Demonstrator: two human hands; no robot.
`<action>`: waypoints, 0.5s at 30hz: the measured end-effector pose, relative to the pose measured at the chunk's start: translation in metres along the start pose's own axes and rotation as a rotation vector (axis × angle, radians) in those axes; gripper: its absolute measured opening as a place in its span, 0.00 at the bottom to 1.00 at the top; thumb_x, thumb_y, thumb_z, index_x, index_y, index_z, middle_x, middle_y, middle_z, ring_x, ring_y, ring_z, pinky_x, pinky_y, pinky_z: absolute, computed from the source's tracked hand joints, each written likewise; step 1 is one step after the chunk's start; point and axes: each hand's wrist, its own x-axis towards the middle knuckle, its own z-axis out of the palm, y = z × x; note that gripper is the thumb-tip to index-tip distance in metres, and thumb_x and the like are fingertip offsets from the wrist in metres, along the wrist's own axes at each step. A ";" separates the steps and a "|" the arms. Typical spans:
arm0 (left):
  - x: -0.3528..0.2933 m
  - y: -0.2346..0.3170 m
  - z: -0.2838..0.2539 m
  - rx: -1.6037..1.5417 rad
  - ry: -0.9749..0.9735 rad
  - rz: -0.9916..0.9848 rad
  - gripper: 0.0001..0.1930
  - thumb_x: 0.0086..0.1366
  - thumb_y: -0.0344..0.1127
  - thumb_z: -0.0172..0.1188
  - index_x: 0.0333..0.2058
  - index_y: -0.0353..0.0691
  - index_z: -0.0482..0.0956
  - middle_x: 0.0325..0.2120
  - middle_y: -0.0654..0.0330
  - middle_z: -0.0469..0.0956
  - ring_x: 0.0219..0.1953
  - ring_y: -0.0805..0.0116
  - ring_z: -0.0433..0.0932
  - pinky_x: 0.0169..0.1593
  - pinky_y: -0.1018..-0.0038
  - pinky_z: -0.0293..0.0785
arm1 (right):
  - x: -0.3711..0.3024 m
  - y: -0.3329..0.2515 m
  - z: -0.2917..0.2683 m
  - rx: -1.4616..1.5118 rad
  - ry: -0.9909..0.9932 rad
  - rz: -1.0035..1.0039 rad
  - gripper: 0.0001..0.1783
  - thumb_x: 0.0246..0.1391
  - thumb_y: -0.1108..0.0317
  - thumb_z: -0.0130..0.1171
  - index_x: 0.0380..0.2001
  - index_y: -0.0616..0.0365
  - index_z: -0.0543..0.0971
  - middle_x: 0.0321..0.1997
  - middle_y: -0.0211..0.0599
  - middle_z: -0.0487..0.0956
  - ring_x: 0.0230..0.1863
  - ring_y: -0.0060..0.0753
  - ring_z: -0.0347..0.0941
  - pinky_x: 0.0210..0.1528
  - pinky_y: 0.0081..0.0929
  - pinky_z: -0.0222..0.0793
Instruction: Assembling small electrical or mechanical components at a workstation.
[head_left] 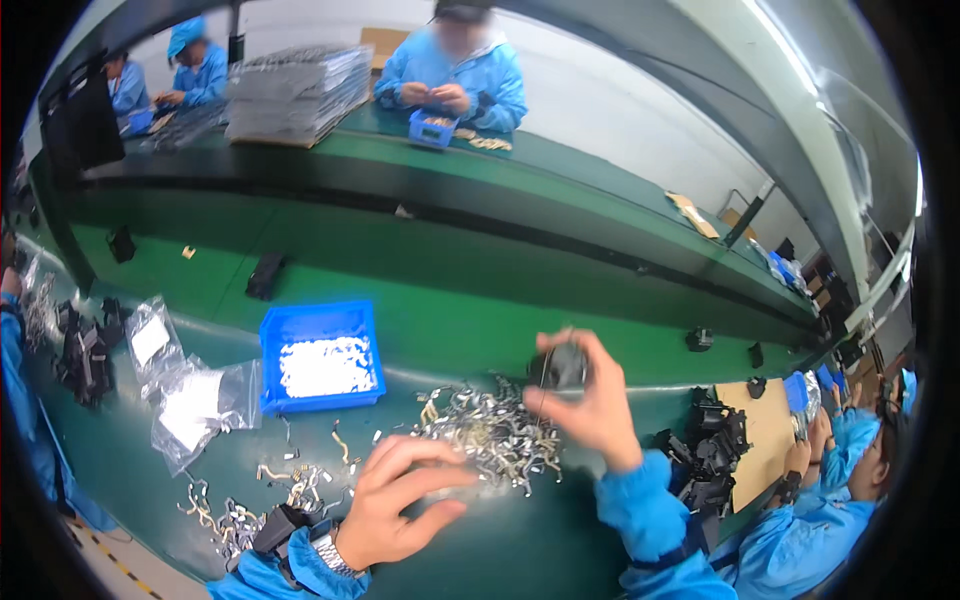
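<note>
Hanging near the right end of the small-parts pile, a black block was clamped between the right hand's thumb and fingers, presumably to be kept clear of clutter. The left hand was held seemingly empty, fingers apart, beside the pile, apparently for easy reach.

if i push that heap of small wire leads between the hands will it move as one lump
The heap of small wire leads would probably spread rather than slide whole, since it lies loose with strays at its edges. Some may snag together, as bent pieces overlap. Each looks light, being thin and short.
</note>
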 end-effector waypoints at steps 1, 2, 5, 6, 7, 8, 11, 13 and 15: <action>-0.001 -0.002 0.003 -0.020 -0.016 0.033 0.12 0.61 0.42 0.74 0.41 0.45 0.91 0.42 0.61 0.83 0.43 0.60 0.80 0.47 0.64 0.75 | 0.019 0.037 -0.002 -0.153 0.085 0.004 0.37 0.44 0.64 0.82 0.56 0.62 0.76 0.48 0.49 0.88 0.51 0.43 0.86 0.56 0.37 0.80; -0.005 -0.005 0.004 0.039 -0.071 0.071 0.12 0.61 0.42 0.74 0.40 0.45 0.91 0.41 0.62 0.84 0.43 0.60 0.80 0.47 0.64 0.75 | 0.032 0.065 0.007 -0.240 0.159 0.052 0.39 0.43 0.62 0.83 0.56 0.62 0.75 0.48 0.50 0.88 0.52 0.47 0.86 0.57 0.39 0.79; -0.005 -0.002 0.004 0.101 -0.175 0.176 0.11 0.60 0.41 0.74 0.40 0.46 0.90 0.41 0.63 0.84 0.41 0.59 0.81 0.46 0.63 0.75 | 0.046 0.106 0.017 -0.542 0.067 0.235 0.47 0.41 0.46 0.84 0.59 0.60 0.76 0.52 0.56 0.85 0.56 0.60 0.81 0.60 0.47 0.76; -0.007 -0.002 0.005 0.120 -0.195 0.167 0.12 0.58 0.41 0.76 0.41 0.48 0.90 0.41 0.65 0.84 0.42 0.60 0.80 0.46 0.64 0.74 | 0.043 0.112 0.021 -0.546 0.110 0.196 0.49 0.40 0.44 0.84 0.60 0.63 0.75 0.54 0.57 0.84 0.57 0.61 0.80 0.62 0.48 0.75; -0.008 -0.003 0.005 0.140 -0.214 0.147 0.14 0.56 0.40 0.77 0.42 0.49 0.90 0.42 0.68 0.84 0.42 0.62 0.80 0.46 0.65 0.73 | 0.041 0.105 0.025 -0.548 0.142 0.160 0.52 0.40 0.42 0.84 0.61 0.66 0.75 0.57 0.58 0.83 0.58 0.63 0.79 0.64 0.50 0.73; -0.007 -0.004 0.007 0.128 -0.208 0.148 0.13 0.57 0.40 0.77 0.41 0.50 0.89 0.41 0.68 0.83 0.42 0.62 0.79 0.45 0.65 0.73 | 0.039 0.099 0.017 -0.493 0.066 0.243 0.55 0.40 0.42 0.84 0.65 0.67 0.73 0.62 0.60 0.80 0.65 0.63 0.74 0.69 0.49 0.69; -0.009 -0.007 0.002 0.139 -0.193 0.125 0.13 0.57 0.40 0.77 0.41 0.50 0.89 0.40 0.69 0.83 0.41 0.62 0.79 0.44 0.66 0.72 | 0.021 0.071 -0.001 -0.491 0.056 0.177 0.55 0.42 0.43 0.83 0.67 0.66 0.73 0.63 0.59 0.79 0.67 0.60 0.73 0.71 0.47 0.67; -0.008 -0.003 -0.001 0.142 -0.188 0.084 0.11 0.57 0.39 0.75 0.39 0.47 0.89 0.39 0.64 0.83 0.41 0.59 0.81 0.46 0.63 0.74 | 0.005 0.038 -0.044 -0.563 -0.129 0.038 0.43 0.51 0.48 0.78 0.65 0.59 0.76 0.66 0.54 0.78 0.69 0.58 0.71 0.71 0.49 0.67; -0.005 -0.002 0.001 0.151 -0.208 0.105 0.12 0.57 0.39 0.76 0.39 0.47 0.89 0.39 0.65 0.83 0.40 0.60 0.80 0.45 0.64 0.74 | -0.010 0.005 -0.099 -0.564 -0.284 0.074 0.29 0.55 0.54 0.75 0.55 0.60 0.84 0.55 0.48 0.86 0.54 0.52 0.83 0.59 0.43 0.79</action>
